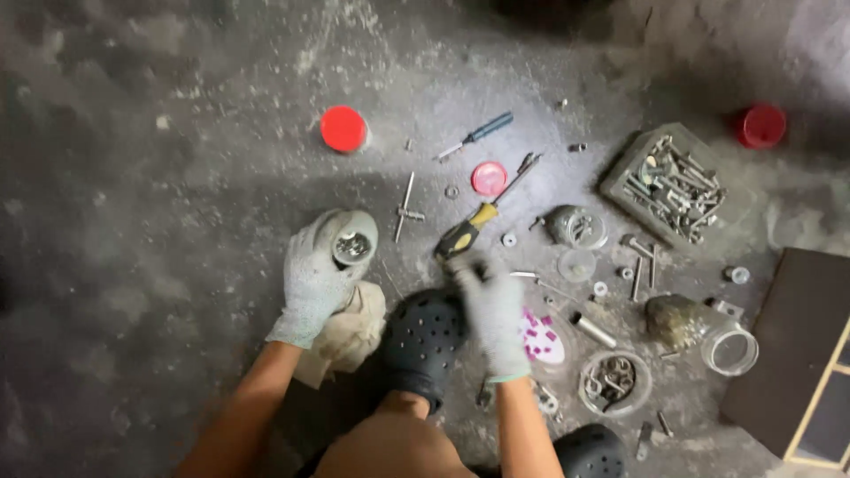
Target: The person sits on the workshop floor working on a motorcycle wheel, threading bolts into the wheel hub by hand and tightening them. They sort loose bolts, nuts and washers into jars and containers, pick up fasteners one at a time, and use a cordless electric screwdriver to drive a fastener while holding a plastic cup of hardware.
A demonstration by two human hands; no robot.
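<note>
My left hand [312, 283], in a grey glove, holds a clear plastic jar [351, 239] tipped so its mouth faces up, with metal bits inside. A crumpled beige cloth [351, 332] lies under that hand. My right hand [492, 305], also gloved and blurred, is just below the handle of a yellow-and-black screwdriver [467, 232] on the floor; I cannot tell whether it grips anything. A black clog [423, 341] on my foot sits between the two hands.
On the concrete floor lie a red lid [343, 129], a small pink lid [489, 178], a blue screwdriver [475, 135], a box of bolts [671, 184], a red jar [761, 126], a tipped clear jar [708, 336], a dish of nuts [613, 381] and a dark board [797, 345].
</note>
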